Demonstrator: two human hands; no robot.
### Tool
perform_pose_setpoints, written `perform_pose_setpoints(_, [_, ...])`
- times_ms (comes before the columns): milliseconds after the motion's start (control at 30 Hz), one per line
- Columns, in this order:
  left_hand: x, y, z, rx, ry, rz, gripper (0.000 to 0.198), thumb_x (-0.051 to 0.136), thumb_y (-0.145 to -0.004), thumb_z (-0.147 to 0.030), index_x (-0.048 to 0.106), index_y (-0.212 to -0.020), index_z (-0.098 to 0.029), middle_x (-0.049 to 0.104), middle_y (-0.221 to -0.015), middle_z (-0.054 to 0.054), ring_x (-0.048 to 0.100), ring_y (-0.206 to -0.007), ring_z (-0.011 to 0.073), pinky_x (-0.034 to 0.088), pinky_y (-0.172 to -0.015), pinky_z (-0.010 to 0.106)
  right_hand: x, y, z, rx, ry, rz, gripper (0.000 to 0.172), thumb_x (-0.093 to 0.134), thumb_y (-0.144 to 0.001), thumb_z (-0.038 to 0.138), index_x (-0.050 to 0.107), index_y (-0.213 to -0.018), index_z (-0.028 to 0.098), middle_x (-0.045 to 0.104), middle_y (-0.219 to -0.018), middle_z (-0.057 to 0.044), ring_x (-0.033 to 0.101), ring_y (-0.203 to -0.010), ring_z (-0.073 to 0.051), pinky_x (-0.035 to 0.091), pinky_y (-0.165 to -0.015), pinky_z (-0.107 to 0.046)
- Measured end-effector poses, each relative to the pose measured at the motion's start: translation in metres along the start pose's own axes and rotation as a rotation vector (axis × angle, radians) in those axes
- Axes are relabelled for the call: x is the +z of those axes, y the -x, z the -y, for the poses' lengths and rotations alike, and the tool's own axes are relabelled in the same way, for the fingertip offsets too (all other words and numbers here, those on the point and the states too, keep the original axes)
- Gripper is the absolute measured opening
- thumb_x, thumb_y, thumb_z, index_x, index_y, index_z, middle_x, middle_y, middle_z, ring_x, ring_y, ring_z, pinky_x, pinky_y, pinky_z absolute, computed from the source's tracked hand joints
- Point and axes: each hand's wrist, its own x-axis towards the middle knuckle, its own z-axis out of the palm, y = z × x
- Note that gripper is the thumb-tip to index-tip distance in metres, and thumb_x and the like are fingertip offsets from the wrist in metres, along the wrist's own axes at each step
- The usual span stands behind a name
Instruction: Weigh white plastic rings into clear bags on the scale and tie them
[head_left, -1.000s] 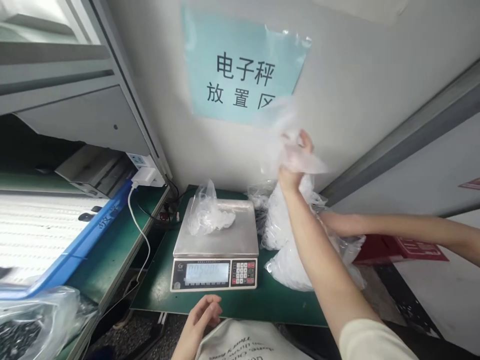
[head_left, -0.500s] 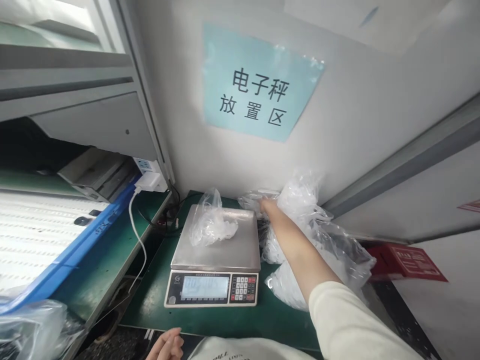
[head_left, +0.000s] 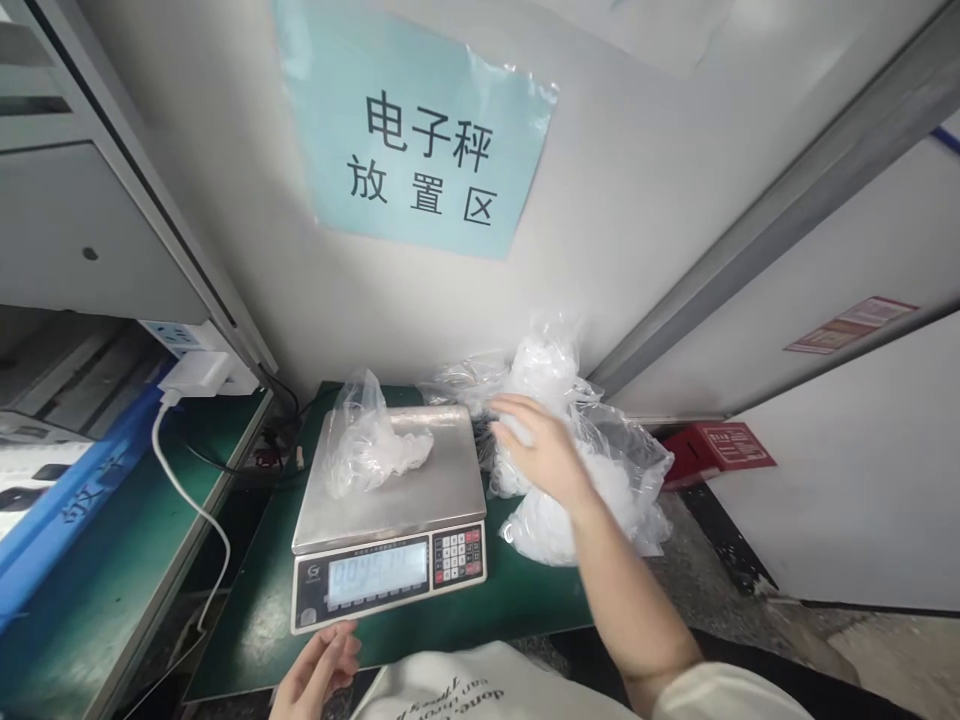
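My right hand (head_left: 541, 450) is over the clear plastic bags of white pieces (head_left: 551, 525) to the right of the scale. Its fingers stretch out to the left, with the thumb apart, and nothing shows in them. At the front edge of the electronic scale (head_left: 397, 508), my left hand (head_left: 319, 665) is low, its fingers curled together around nothing visible. On the metal pan rests a clear bag with white contents (head_left: 379, 450), tied or bunched upward. The lit display (head_left: 379, 573) shows digits too blurred to read surely.
A blue sign (head_left: 420, 150) hangs on the wall behind the green table (head_left: 255, 610). More clear bags (head_left: 465, 378) lie behind the scale. At left are a charger (head_left: 196, 374) with a white cable and a blue-edged bench; a red box (head_left: 716, 452) is at right.
My right hand has drawn back from the bags behind the scale and come nearer to me, its fingers now spread. The view has turned right. Digits on the display look different.
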Motion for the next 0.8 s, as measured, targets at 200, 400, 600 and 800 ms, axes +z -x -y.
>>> perform_pose_setpoints(200, [-0.001,0.001,-0.009,-0.059,-0.091,0.094,0.057,0.070,-0.044,-0.065,0.063,-0.076,-0.018,0.054,-0.065,0.000,0.048,-0.061,0.0148,0.042,-0.055,0.023,-0.104,0.053,-0.046,0.290,0.220,-0.409,0.027,0.047,-0.078,0.039,0.066,-0.088,0.022,0.068,-0.089,-0.004,0.063,-0.082,-0.023,0.049,-0.078,-0.039])
perform_pose_setpoints(400, [0.000,0.008,0.000,-0.066,-0.175,0.211,0.051,0.066,-0.052,-0.064,0.060,-0.074,-0.018,0.052,-0.066,0.000,0.045,-0.061,0.0132,0.041,-0.056,0.022,-0.120,0.041,-0.069,0.463,0.269,-0.066,0.039,0.042,-0.067,0.050,0.065,-0.082,0.022,0.069,-0.083,-0.004,0.063,-0.083,-0.029,0.048,-0.074,-0.044])
perform_pose_setpoints(600, [0.000,0.018,0.015,-0.069,-0.185,0.223,0.045,0.065,-0.059,-0.058,0.058,-0.073,-0.016,0.052,-0.065,0.001,0.045,-0.060,0.0123,0.039,-0.057,0.023,-0.120,0.038,-0.068,0.624,0.287,0.140,0.053,0.042,-0.058,0.057,0.063,-0.091,0.021,0.068,-0.086,-0.007,0.062,-0.081,-0.032,0.049,-0.073,-0.048])
perform_pose_setpoints(800, [-0.003,0.019,0.017,-0.074,-0.200,0.231,0.043,0.061,-0.061,-0.058,0.057,-0.074,-0.016,0.051,-0.067,0.001,0.046,-0.060,0.0132,0.038,-0.058,0.024,-0.115,0.036,-0.073,0.600,0.179,0.500,0.066,0.044,-0.055,0.064,0.057,-0.105,0.023,0.065,-0.103,-0.006,0.058,-0.100,-0.031,0.052,-0.079,-0.041])
